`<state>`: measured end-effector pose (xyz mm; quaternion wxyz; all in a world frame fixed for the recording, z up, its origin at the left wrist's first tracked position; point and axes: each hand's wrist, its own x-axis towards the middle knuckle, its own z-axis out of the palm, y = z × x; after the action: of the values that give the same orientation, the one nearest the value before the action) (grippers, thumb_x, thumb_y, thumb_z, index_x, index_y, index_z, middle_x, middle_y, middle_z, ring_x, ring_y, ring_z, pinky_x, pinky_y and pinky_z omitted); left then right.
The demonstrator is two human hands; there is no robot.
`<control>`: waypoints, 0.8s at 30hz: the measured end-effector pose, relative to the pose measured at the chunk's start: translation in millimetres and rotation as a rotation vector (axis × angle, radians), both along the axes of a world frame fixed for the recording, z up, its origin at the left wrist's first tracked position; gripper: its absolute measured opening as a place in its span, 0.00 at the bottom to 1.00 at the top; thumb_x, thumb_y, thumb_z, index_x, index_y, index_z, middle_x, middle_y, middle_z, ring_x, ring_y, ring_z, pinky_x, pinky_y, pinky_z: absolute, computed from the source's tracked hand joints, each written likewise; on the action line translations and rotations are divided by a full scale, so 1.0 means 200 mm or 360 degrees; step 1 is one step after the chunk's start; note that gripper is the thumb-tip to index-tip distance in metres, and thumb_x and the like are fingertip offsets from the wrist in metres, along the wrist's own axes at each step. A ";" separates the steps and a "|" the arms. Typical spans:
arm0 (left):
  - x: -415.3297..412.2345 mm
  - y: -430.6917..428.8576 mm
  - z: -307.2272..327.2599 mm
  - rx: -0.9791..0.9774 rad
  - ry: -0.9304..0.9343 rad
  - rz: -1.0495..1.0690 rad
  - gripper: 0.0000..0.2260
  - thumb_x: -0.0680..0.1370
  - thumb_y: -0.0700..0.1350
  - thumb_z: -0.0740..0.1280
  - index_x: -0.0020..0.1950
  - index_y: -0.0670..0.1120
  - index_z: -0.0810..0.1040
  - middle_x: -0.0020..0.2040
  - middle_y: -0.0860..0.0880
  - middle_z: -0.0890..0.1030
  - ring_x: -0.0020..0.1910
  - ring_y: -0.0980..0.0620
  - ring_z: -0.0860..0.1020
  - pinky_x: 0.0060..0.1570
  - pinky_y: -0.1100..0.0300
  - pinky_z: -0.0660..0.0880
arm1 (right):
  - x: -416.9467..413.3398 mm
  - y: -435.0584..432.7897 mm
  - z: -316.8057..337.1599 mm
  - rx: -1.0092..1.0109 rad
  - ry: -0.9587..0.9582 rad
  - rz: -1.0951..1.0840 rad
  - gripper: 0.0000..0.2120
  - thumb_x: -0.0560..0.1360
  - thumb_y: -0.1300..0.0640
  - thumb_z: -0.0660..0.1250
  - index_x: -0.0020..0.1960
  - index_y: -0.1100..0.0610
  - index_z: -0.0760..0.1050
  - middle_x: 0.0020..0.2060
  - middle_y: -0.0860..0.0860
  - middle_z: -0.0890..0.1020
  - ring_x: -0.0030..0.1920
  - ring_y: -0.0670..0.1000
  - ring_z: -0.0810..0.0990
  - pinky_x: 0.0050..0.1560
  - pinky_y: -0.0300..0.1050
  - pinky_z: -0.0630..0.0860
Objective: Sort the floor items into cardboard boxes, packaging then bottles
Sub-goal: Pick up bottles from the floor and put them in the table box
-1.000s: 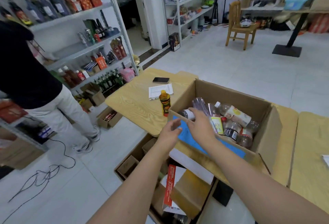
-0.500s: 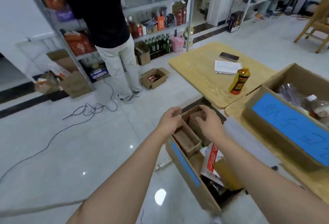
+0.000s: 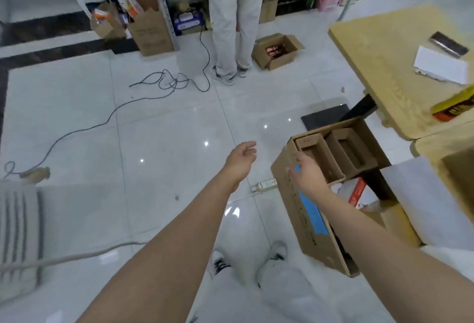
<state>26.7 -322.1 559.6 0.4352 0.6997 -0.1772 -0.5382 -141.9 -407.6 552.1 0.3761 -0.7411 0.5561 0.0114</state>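
Observation:
A tall cardboard box with a blue label stands on the white tile floor at my right, under the table edge. It holds smaller brown cartons and a red-and-white package. My right hand hovers over the box's near rim, fingers relaxed and holding nothing. My left hand floats over bare floor left of the box, fingers loose and empty. An orange-yellow bottle lies at the right edge on the wooden table.
A person in light trousers stands at the shelves ahead, beside a small open carton. Black cables trail across the floor. A white power strip lies by the box. Paper and a phone rest on the table.
Both hands left the cartons inside the floor box and drew back, now empty. My view swung down and left toward the open floor; the box of bottles on the table has gone out of frame.

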 end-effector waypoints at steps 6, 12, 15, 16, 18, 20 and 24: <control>0.13 0.08 -0.35 0.0233 0.0063 0.0222 0.18 0.81 0.42 0.61 0.70 0.51 0.72 0.68 0.51 0.73 0.65 0.53 0.73 0.54 0.63 0.71 | 0.18 -0.13 -0.48 0.0399 0.0106 0.0133 0.21 0.79 0.61 0.63 0.72 0.60 0.67 0.54 0.52 0.76 0.52 0.53 0.77 0.48 0.41 0.73; 0.16 0.08 -1.30 0.0545 0.0133 0.0469 0.16 0.80 0.42 0.64 0.68 0.51 0.74 0.65 0.50 0.75 0.64 0.52 0.74 0.64 0.56 0.71 | 0.30 -0.36 -1.50 0.0507 0.0315 0.0433 0.25 0.79 0.60 0.65 0.74 0.55 0.64 0.66 0.57 0.75 0.60 0.57 0.77 0.49 0.39 0.69; 0.06 0.09 -1.84 0.0689 0.0227 0.0425 0.16 0.80 0.40 0.64 0.67 0.48 0.75 0.63 0.48 0.77 0.62 0.49 0.76 0.62 0.55 0.72 | 0.30 -0.45 -2.02 0.0481 0.0409 0.0506 0.24 0.79 0.61 0.64 0.74 0.57 0.65 0.65 0.61 0.74 0.60 0.60 0.76 0.55 0.48 0.75; 0.04 0.09 -2.03 0.0728 0.0266 0.0399 0.16 0.79 0.40 0.64 0.67 0.47 0.75 0.62 0.47 0.77 0.60 0.49 0.76 0.59 0.56 0.73 | 0.29 -0.47 -2.19 0.0477 0.0434 0.0507 0.24 0.78 0.62 0.65 0.73 0.58 0.65 0.65 0.61 0.74 0.61 0.61 0.76 0.57 0.53 0.76; -0.02 0.07 -2.40 0.0791 0.0402 0.0383 0.17 0.79 0.40 0.65 0.68 0.46 0.74 0.56 0.48 0.78 0.54 0.50 0.76 0.48 0.61 0.72 | 0.25 -0.48 -2.56 0.0471 0.0528 0.0544 0.25 0.77 0.62 0.66 0.73 0.58 0.64 0.64 0.61 0.74 0.61 0.62 0.75 0.59 0.55 0.75; -0.06 0.04 -2.70 0.0818 0.0550 0.0420 0.20 0.74 0.42 0.69 0.66 0.43 0.73 0.49 0.50 0.77 0.49 0.50 0.75 0.41 0.63 0.69 | 0.21 -0.48 -2.87 0.0476 0.0632 0.0657 0.26 0.76 0.60 0.67 0.72 0.56 0.64 0.65 0.60 0.73 0.60 0.61 0.76 0.59 0.56 0.75; -0.18 -0.06 -3.19 0.0749 0.0624 0.0446 0.18 0.77 0.39 0.66 0.67 0.45 0.73 0.51 0.49 0.77 0.49 0.50 0.76 0.41 0.64 0.69 | 0.15 -0.52 -3.34 0.0274 0.0857 0.0866 0.25 0.75 0.61 0.65 0.71 0.56 0.65 0.64 0.59 0.71 0.63 0.60 0.72 0.59 0.55 0.75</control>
<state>-9.5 -333.6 -77.5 0.3573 0.6817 0.1370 -0.6236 -112.3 -511.6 -116.1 0.2608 -0.7977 0.4150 0.3514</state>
